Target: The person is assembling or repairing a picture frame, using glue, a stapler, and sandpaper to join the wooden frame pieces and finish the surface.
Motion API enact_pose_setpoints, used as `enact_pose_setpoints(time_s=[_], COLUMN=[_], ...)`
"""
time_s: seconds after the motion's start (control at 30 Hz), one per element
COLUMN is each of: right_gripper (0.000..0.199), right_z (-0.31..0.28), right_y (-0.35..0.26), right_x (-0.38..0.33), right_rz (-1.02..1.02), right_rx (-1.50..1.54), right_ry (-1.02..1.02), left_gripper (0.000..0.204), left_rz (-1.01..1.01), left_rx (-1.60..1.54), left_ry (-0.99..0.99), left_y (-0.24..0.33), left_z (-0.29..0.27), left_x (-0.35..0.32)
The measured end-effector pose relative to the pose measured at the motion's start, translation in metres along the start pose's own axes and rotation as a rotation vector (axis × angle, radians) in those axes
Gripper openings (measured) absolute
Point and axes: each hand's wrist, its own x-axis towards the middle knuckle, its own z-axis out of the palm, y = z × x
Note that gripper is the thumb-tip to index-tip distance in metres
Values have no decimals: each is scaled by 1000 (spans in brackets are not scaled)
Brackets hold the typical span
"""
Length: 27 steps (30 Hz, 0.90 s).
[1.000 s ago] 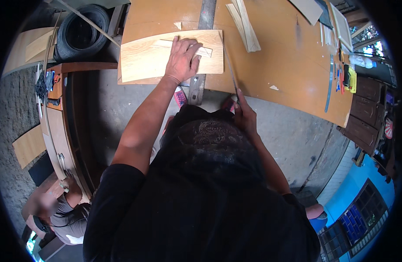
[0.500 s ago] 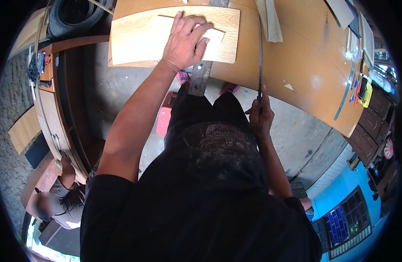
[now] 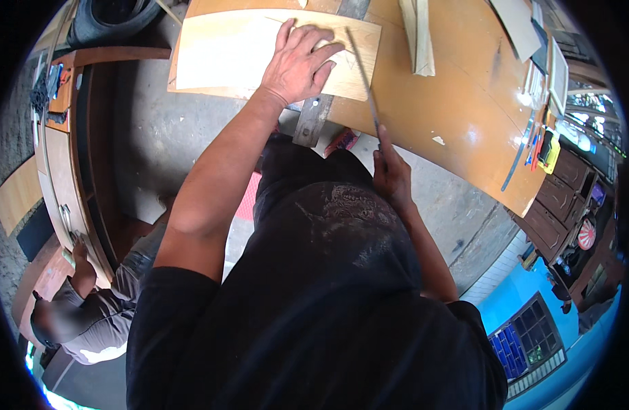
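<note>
Nearest, a black shirt (image 3: 314,307), worn by the person at work. Item: right hand (image 3: 393,171), closed around the lower end of a thin dark blade (image 3: 366,85), index finger laid along it; any teeth are too small to tell. Item: left hand (image 3: 297,68), fingers parted and palm down, pressing rather than grasping. Item: small wooden strip (image 3: 344,60), partly hidden beneath that hand, lying on a pale wooden board (image 3: 219,58) near the front edge of the table (image 3: 465,102). The blade's far part lies over the board's right portion, just beside the strip's exposed end; contact cannot be told.

Step in hand, as judged: steadying the strip and lining up the blade at its end. The next move would call for firm left-hand pressure, fingertips clear of the blade, and an even right-hand stroke.

Beneath the board, a dark bar (image 3: 311,121), jutting past the table edge. Beyond, two narrow wood lengths (image 3: 418,41); at right, a yellow-and-black tool (image 3: 549,152). Far left: a co-worker (image 3: 99,321) by a wooden cabinet, and a tyre (image 3: 89,31).
</note>
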Motion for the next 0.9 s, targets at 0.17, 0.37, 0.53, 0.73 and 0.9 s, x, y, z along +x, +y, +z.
enact_pose_setpoints(time_s=[0.17,0.37,0.53,0.73,0.9], right_gripper=[58,56,57,59,59], right_z=[11,14,14,17,18], right_y=[0,0,-2,4,5], right_x=[2,-3,-7,-8,-8], right_rz=[-137,-83,-48,-73,-54], right_rx=[-31,-38,-28,-38,-42], right_ry=[27,35,19,43,35], left_gripper=[36,38,37,36,36], left_rz=[-7,-17,-58,-42,-30], left_rx=[64,-5,-26,-10,-6], left_ry=[10,-3,-7,-23,-21], left_y=[4,1,2,1,0], left_z=[-1,2,-1,0,1], left_x=[-1,2,3,2,1])
